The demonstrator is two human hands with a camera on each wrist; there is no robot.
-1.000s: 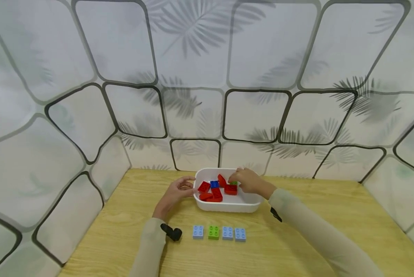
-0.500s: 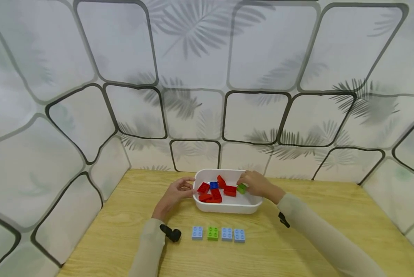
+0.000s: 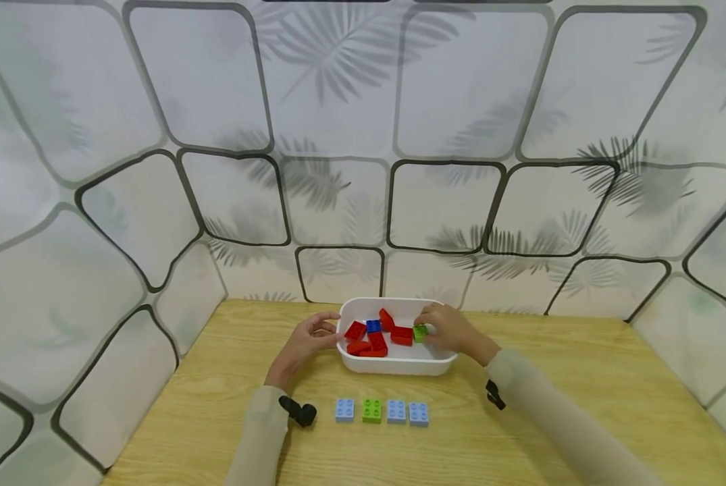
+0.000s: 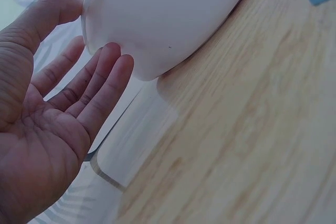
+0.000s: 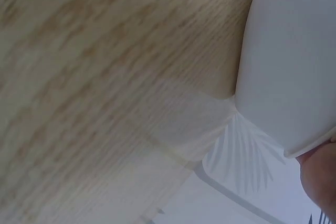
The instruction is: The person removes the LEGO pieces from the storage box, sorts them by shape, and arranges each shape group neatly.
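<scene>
A white plastic tub stands on the table, holding red toy bricks, a blue brick and a green brick. My right hand reaches over the right side and pinches the green brick inside. At the tub's left end is my left hand, fingers relaxed and fingertips touching the outside. In the left wrist view, the left thumb meets the tub's rim. Only a bit of the right hand shows past the tub in the right wrist view; the brick is hidden there.
In front of the tub, a row of studded bricks lies on the wooden table: a light blue one, a green one, then two light blue ones. A patterned curtain encloses the back and sides.
My right hand has drawn the green brick rightward, away from beside the red one, then turned it and shifted it slightly back left. The left hand stays at the tub's end.
</scene>
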